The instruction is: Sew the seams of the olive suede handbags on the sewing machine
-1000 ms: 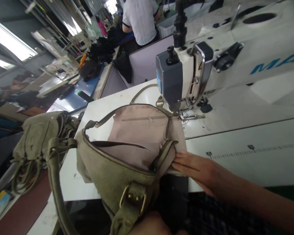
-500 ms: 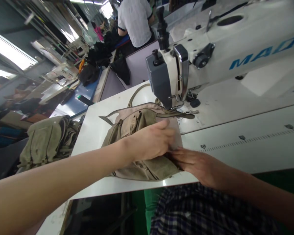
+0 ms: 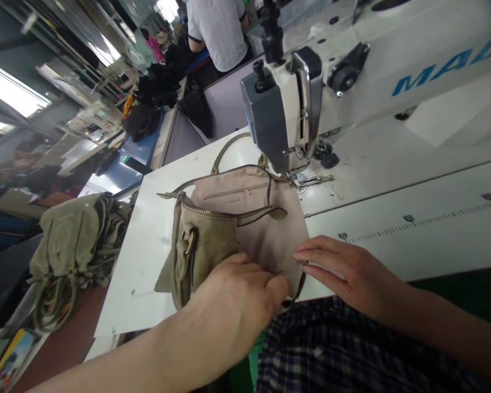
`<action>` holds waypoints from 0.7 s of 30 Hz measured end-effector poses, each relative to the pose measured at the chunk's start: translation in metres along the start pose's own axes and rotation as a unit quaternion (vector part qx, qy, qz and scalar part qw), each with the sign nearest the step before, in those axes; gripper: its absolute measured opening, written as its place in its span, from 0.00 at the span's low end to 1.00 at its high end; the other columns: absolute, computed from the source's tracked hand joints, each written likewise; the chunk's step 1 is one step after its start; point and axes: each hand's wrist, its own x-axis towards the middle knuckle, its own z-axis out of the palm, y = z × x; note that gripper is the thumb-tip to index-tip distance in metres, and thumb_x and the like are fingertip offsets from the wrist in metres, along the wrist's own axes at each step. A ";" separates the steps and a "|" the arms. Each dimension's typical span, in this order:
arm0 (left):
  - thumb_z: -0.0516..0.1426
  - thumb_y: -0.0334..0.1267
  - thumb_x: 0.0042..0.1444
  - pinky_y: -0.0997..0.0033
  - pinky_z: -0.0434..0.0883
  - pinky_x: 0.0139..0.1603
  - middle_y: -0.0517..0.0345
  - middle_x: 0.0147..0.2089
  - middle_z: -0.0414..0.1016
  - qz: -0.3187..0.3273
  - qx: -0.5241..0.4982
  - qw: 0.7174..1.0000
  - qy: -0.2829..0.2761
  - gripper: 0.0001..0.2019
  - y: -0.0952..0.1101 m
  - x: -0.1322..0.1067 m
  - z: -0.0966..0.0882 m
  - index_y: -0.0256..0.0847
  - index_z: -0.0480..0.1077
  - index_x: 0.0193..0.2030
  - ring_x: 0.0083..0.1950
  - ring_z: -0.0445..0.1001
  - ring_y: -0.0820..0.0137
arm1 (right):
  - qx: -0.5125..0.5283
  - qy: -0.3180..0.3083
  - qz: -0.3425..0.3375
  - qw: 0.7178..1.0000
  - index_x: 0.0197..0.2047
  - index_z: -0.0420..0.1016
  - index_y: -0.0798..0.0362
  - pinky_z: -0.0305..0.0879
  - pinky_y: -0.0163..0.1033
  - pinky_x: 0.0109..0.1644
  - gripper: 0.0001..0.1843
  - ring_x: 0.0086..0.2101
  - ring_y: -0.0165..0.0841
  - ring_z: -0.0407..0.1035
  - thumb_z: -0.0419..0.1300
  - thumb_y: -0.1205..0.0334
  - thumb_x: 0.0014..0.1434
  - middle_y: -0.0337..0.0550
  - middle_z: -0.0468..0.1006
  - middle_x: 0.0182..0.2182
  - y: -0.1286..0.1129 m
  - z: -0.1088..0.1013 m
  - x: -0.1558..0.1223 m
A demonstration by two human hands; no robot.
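Observation:
An olive-green handbag (image 3: 213, 237) lies with its mouth open on the white sewing table, and its pink lining (image 3: 265, 240) with a zipped pocket shows. My left hand (image 3: 245, 289) is closed over the bag's near edge, its fingertips partly hidden by the fabric. At the right edge of the lining, my right hand (image 3: 343, 270) has its thumb and fingers lightly around the border. Just beyond the bag's far right corner stands the sewing machine's head (image 3: 270, 117), its needle area close to the lining. One bag handle (image 3: 227, 153) loops out on the far side.
Several similar olive bags (image 3: 67, 234) are piled to the left of the table. A printed ruler scale (image 3: 409, 218) runs along the table on the right. Farther back, a person in a white shirt (image 3: 219, 33) faces away near other workbenches.
The bag has been turned and opened, so the lining and its zipped pocket now show. My left hand has moved nearer to me, and my right hand has shifted slightly right.

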 end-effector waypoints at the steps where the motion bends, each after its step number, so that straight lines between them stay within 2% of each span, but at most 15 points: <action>1: 0.50 0.26 0.57 0.65 0.64 0.37 0.61 0.28 0.68 0.023 0.004 1.000 0.004 0.06 0.002 0.002 -0.003 0.41 0.60 0.33 0.26 0.64 0.70 | -0.004 -0.014 0.003 1.000 0.49 0.73 0.53 0.71 0.39 0.47 0.12 0.42 0.35 0.72 0.53 0.68 0.64 0.46 0.76 0.43 -0.001 -0.003 0.003; 5: 0.49 0.23 0.56 0.64 0.64 0.37 0.62 0.28 0.68 0.050 0.020 0.998 0.010 0.08 0.004 0.006 -0.012 0.41 0.60 0.33 0.25 0.62 0.70 | -0.029 -0.144 -0.011 0.989 0.41 0.78 0.51 0.70 0.36 0.40 0.10 0.35 0.33 0.72 0.55 0.70 0.61 0.42 0.77 0.37 -0.010 -0.016 0.020; 7: 0.49 0.22 0.55 0.65 0.64 0.35 0.61 0.29 0.68 0.038 0.024 0.999 0.008 0.09 0.003 0.008 -0.017 0.40 0.60 0.35 0.26 0.64 0.69 | -0.055 -0.176 -0.012 0.983 0.33 0.77 0.53 0.69 0.34 0.35 0.08 0.30 0.32 0.71 0.57 0.72 0.58 0.41 0.76 0.30 -0.019 -0.013 0.027; 9: 0.49 0.21 0.53 0.66 0.64 0.34 0.61 0.29 0.69 0.033 0.022 0.999 -0.005 0.10 0.001 0.010 -0.020 0.40 0.61 0.36 0.27 0.65 0.69 | -0.074 -0.163 -0.008 0.984 0.29 0.74 0.54 0.68 0.34 0.33 0.08 0.27 0.31 0.69 0.58 0.74 0.56 0.41 0.74 0.28 -0.025 -0.005 0.028; 10: 0.49 0.21 0.52 0.66 0.64 0.34 0.61 0.29 0.69 0.034 0.021 0.999 -0.014 0.10 0.000 0.011 -0.022 0.40 0.61 0.37 0.27 0.66 0.68 | -0.079 -0.149 -0.010 0.986 0.29 0.74 0.55 0.69 0.35 0.35 0.08 0.27 0.32 0.69 0.57 0.74 0.56 0.41 0.75 0.28 -0.027 0.001 0.027; 13: 0.48 0.21 0.53 0.66 0.65 0.35 0.60 0.29 0.69 0.049 0.023 0.998 -0.040 0.10 -0.001 0.014 -0.025 0.39 0.61 0.35 0.27 0.66 0.68 | -0.082 -0.094 -0.056 0.991 0.34 0.74 0.57 0.68 0.43 0.51 0.11 0.34 0.35 0.72 0.52 0.75 0.59 0.45 0.77 0.33 -0.022 0.015 0.015; 15: 0.48 0.23 0.57 0.66 0.65 0.34 0.60 0.29 0.69 0.054 0.020 0.997 -0.046 0.08 -0.001 0.016 -0.026 0.39 0.61 0.35 0.26 0.66 0.69 | -0.085 -0.067 -0.075 0.991 0.38 0.75 0.59 0.64 0.46 0.57 0.13 0.39 0.37 0.72 0.49 0.76 0.61 0.49 0.77 0.35 -0.016 0.020 0.006; 19: 0.44 0.34 0.67 0.71 0.64 0.30 0.60 0.28 0.70 0.022 -0.023 0.998 -0.049 0.09 -0.008 0.023 -0.031 0.38 0.62 0.40 0.26 0.69 0.70 | -0.084 -0.062 -0.071 0.992 0.44 0.74 0.61 0.65 0.45 0.57 0.14 0.45 0.39 0.71 0.48 0.73 0.63 0.53 0.77 0.40 -0.009 0.019 -0.006; 21: 0.46 0.32 0.65 0.73 0.65 0.31 0.59 0.32 0.72 0.012 -0.005 0.999 -0.042 0.08 -0.016 0.028 -0.035 0.36 0.62 0.49 0.30 0.72 0.70 | -0.091 -0.048 -0.093 0.990 0.44 0.74 0.62 0.66 0.44 0.56 0.16 0.46 0.39 0.71 0.45 0.74 0.64 0.53 0.77 0.40 -0.009 0.018 -0.007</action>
